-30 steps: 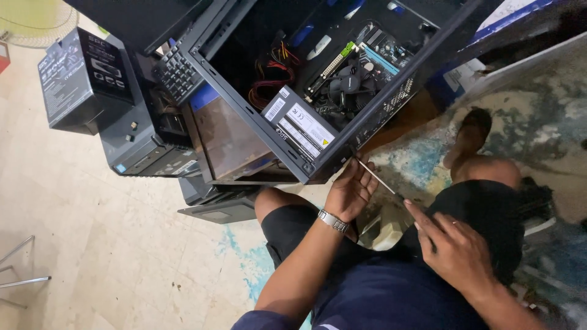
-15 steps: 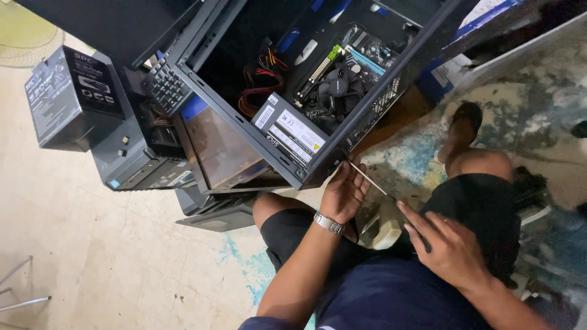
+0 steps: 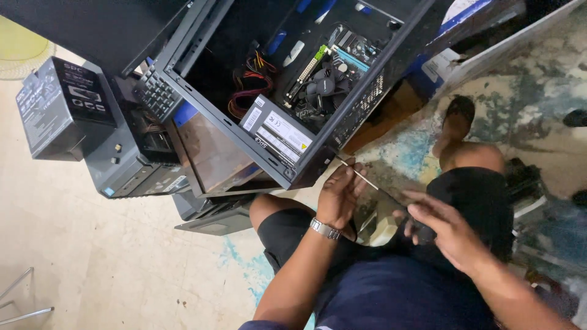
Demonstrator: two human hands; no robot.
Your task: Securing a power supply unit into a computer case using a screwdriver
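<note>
Here, a seated person leans over an open black computer case (image 3: 287,91) lying on its side on the floor. Left hand (image 3: 339,195), metal watch (image 3: 324,230) on the wrist, is raised to the case's near corner, fingers curled loosely around the thin shaft of a long screwdriver (image 3: 373,182), steadying it near the tip. Right hand (image 3: 449,229) sits further back over the lap, closed around the screwdriver's dark handle, forearm angled in from lower right. Screwdriver tip touches the case's back edge, just beside the power supply (image 3: 278,131). Motherboard with fan (image 3: 324,82) shows inside. A small dark box (image 3: 61,107) and another dark case (image 3: 131,165) stand nearby on the left.
</note>
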